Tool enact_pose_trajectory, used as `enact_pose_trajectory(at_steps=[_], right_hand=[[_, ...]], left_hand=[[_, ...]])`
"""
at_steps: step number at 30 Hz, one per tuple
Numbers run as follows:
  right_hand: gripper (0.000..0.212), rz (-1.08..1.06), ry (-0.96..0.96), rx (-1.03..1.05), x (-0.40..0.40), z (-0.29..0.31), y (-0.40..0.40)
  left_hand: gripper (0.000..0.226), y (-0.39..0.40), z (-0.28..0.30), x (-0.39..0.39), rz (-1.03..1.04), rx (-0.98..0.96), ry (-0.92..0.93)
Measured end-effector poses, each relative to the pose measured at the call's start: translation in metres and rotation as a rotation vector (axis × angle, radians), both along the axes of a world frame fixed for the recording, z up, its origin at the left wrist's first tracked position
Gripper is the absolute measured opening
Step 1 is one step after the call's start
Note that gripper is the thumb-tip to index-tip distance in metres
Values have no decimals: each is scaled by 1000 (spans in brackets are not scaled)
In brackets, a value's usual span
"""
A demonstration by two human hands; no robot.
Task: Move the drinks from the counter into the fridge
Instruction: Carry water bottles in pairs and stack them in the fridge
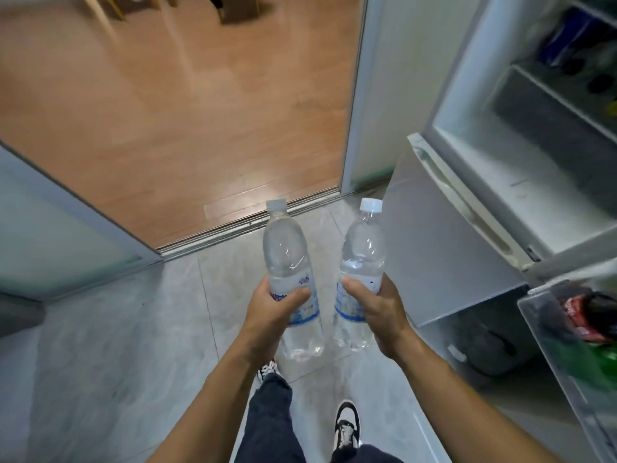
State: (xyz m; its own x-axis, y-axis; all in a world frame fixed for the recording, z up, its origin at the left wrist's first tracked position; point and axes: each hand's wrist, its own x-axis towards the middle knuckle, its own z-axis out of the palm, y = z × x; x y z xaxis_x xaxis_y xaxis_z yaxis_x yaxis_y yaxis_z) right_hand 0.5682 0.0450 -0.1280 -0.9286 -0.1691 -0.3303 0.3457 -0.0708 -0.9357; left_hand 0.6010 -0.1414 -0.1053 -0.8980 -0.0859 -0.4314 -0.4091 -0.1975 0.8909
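Note:
I hold two clear water bottles with white caps and blue labels, both upright in front of me over the tiled floor. My left hand (273, 312) grips the left bottle (287, 252) around its label. My right hand (377, 312) grips the right bottle (362, 252) the same way. The open fridge (494, 175) stands to my right, its white compartment floor bare in front. A door shelf (567, 332) at the lower right holds a dark cola bottle (597, 315) and a green bottle (601, 365).
A grey lower fridge door (440, 255) juts out just right of the right bottle. A sliding-door track (233, 225) leads ahead onto wooden flooring. A frosted glass door panel (50, 228) stands at left. A dark object (487, 349) sits on the floor under the fridge door.

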Motion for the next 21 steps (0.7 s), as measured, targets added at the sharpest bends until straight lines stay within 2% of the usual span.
enact_pose_trajectory(at_steps=[5,10,14,16,19,21], right_hand=[[52,-226,0,35,-60,7,-18],[49,-507,24,116,-109,31,-30],[57,-680,46,157,-137,53,-14],[50,-763,68,148,-147,63,1],[27,-911,114,154,-162,78,29],[31,-1002,154,166,-175,88,51]], left_hand=[[39,-19,-3,-97,-103,42,2],[42,-25,19,-191,-262,55,67],[23,0,43,-253,-440,59,161],[30,20,54,-277,-530,39,197],[47,59,72,-309,-654,21,253],[49,89,83,-330,-714,12,311]])
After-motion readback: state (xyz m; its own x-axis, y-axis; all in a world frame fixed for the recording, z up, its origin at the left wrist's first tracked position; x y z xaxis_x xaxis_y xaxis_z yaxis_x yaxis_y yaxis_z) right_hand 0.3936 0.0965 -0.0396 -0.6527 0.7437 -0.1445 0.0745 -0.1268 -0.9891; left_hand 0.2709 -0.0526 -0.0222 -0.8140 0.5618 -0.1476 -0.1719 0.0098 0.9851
